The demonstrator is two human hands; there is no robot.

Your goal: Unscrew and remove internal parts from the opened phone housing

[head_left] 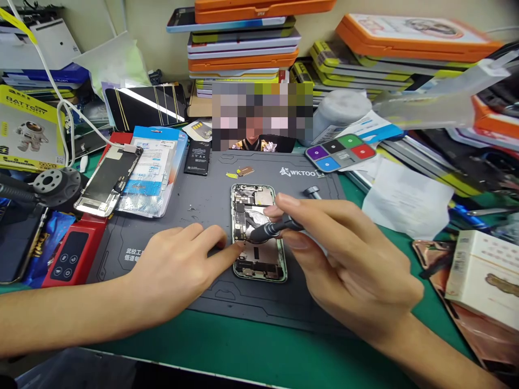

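Observation:
An opened phone (259,254) with a pale green frame lies upright on the dark grey work mat (162,232), its board and inner parts bare. At its left edge rests the thumb of my left hand (174,265), with the forefinger curled close beside it. My right hand (352,259) pinches a black screwdriver (265,231), held slanting over the middle of the phone. The tool's silver end cap (312,192) shows behind my fingers; its fine tip is too small to make out. Above the phone lie small gold and yellow pieces (245,171).
A black battery (197,158) and a detached screen (107,181) lie to the left, near a red device with buttons (67,256). Stacked boxes (243,59) line the back. At right are a colour-blocked tray (340,153), a crumpled white sheet (407,197) and a white box (484,278).

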